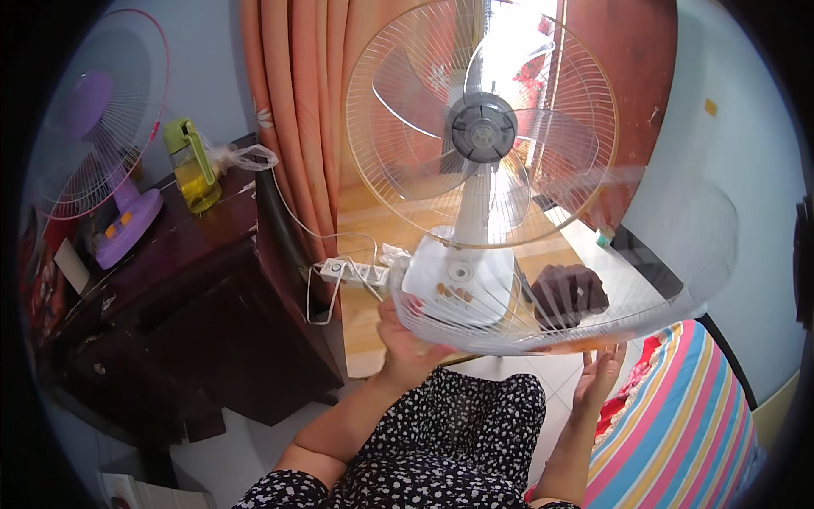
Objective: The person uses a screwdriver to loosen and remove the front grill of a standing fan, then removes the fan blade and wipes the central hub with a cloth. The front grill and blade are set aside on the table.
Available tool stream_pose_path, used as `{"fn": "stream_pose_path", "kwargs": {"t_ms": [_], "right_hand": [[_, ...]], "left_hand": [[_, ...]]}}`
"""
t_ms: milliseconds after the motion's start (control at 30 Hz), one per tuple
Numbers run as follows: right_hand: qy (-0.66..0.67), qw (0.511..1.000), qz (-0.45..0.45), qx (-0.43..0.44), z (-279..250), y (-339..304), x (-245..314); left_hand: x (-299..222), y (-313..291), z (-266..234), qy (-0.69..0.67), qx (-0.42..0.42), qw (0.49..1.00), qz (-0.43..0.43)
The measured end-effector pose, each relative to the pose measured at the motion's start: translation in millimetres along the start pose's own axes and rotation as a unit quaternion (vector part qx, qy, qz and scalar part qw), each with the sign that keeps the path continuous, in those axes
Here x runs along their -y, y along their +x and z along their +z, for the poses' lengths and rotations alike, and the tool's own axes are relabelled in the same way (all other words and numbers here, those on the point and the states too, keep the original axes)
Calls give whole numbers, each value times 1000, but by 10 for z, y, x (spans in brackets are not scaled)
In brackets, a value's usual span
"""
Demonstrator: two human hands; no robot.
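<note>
Both hands support a detached wire guard (pixel 585 297) before the white fan (pixel 475 170): the left hand (pixel 407 339) grips its rim, the right hand (pixel 600 373) lies open under it, keeping it level.

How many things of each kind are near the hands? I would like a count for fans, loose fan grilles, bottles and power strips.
Fans: 2, white fan, purple fan
Loose fan grilles: 1, front grille, held by left hand, right hand near
Bottles: 1, green-capped bottle
Power strips: 1, power strip
Total: 5

White fan guard (pixel 644 280); purple fan (pixel 102 144); striped cushion (pixel 687 416).
</note>
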State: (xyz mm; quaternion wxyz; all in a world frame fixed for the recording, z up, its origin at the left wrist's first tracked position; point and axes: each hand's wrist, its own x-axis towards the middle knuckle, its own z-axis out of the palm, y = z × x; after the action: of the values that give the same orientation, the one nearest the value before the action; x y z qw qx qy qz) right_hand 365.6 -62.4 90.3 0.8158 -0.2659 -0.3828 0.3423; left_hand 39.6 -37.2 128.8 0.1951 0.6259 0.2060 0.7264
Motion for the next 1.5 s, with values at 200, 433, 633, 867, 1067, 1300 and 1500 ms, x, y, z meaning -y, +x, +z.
{"fn": "stream_pose_path", "kwargs": {"t_ms": [200,433,633,867,1067,1300,1500], "right_hand": [[83,984,66,-142,-197,-134,731],[199,972,81,-91,-652,-478,1547],[160,968,161,-111,-796,-876,1790],[216,945,232,-85,-855,-924,1836],[222,925,253,-178,-720,-948,1870],[151,944,246,-162,-831,-923,1756],[145,959,180,-160,-946,-541,1746]], "left_hand": [[-137,-51,525,97,79,969,212],[91,-57,807,137,162,897,388],[172,-150,991,168,192,844,471],[178,-125,1016,177,208,839,471],[302,-218,978,216,194,840,459],[329,-314,622,349,301,778,426],[421,-56,277,373,314,803,342]]}}
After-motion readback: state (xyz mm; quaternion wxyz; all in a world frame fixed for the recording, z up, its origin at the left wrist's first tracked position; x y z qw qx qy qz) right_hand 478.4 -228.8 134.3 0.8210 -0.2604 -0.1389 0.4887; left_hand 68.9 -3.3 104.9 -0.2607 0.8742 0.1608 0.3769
